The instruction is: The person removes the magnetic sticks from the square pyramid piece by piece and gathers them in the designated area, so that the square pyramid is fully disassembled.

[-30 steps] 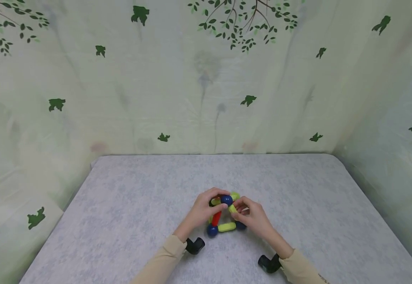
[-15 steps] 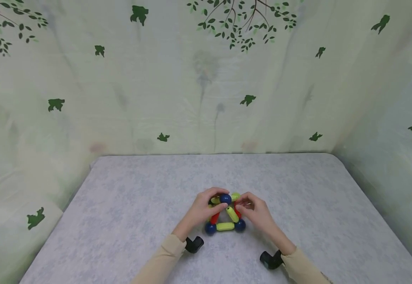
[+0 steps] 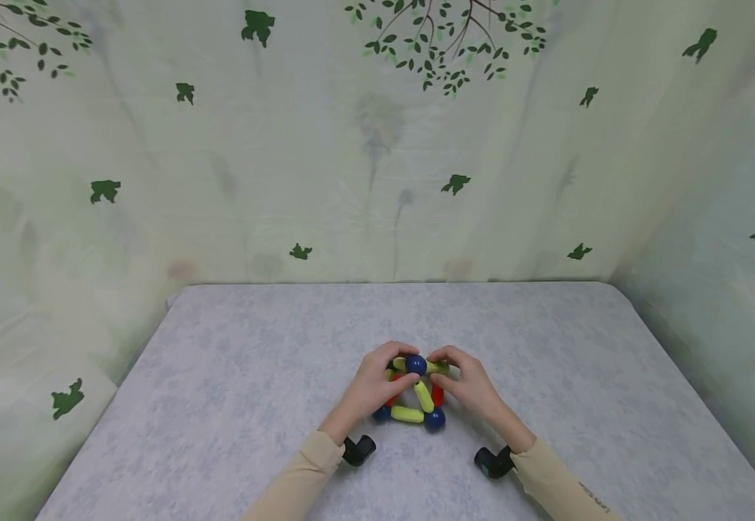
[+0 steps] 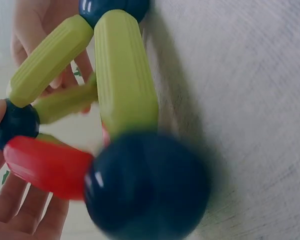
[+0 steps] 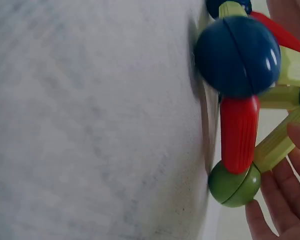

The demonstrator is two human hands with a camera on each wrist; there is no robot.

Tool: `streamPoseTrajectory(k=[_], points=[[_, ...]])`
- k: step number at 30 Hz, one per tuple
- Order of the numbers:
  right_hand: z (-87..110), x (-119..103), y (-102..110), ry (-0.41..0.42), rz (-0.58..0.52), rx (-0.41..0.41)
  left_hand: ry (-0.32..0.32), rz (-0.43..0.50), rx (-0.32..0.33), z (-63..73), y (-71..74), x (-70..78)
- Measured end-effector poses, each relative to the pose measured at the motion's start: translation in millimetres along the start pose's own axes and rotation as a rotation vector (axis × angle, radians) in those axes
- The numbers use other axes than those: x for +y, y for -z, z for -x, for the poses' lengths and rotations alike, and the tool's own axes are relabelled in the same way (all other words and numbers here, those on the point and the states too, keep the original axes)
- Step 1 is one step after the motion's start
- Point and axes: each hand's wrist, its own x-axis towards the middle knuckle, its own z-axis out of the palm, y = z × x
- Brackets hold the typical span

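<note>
A magnetic ball-and-rod building toy stands on the table in front of me, its rods meeting at a raised dark blue ball (image 3: 416, 365). My left hand (image 3: 375, 378) grips this top ball between thumb and fingers. With thumb and fingers my right hand (image 3: 468, 378) pinches a yellow-green rod (image 5: 277, 145) that runs from the top ball to a green ball (image 5: 235, 184). Along the base, a yellow-green rod (image 3: 407, 414) joins two blue balls, the right one (image 3: 434, 420) closest to me. A red rod (image 5: 239, 134) links that ball to the green one. Fingers partly hide the far side.
The grey mottled table (image 3: 254, 347) spreads out around the toy. Behind it hangs a pale curtain (image 3: 325, 159) printed with leaves and birds. Black wrist cameras (image 3: 359, 450) sit under both forearms, close over the table.
My right hand has let go of the front slanting rod and taken hold of the rod at the right. The toy has turned a little, its near right ball coming left and towards me.
</note>
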Motion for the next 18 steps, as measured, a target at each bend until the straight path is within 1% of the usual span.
streamPoseTrajectory(k=[5, 7, 10, 13, 16, 18], points=[[6.6, 0, -1, 0.026, 0.021, 0.019, 0.003, -0.025, 0.022, -0.5, 1.2, -0.1], [10.1, -1, -2, 0.039, 0.012, 0.003, -0.015, -0.034, 0.026, -0.5, 1.0, 0.1], [14.3, -4, -5, 0.052, -0.011, -0.025, -0.045, -0.061, 0.016, -0.7, -0.4, 0.1], [16.6, -9, -10, 0.032, -0.028, -0.029, -0.055, -0.059, 0.007, -1.3, -2.2, -0.6], [18.0, -14, -14, -0.001, -0.032, 0.001, -0.049, -0.028, 0.010, -1.6, -2.3, -1.5], [19.5, -16, -17, -0.006, -0.025, 0.022, -0.047, -0.019, 0.013, -1.4, -1.7, -3.0]])
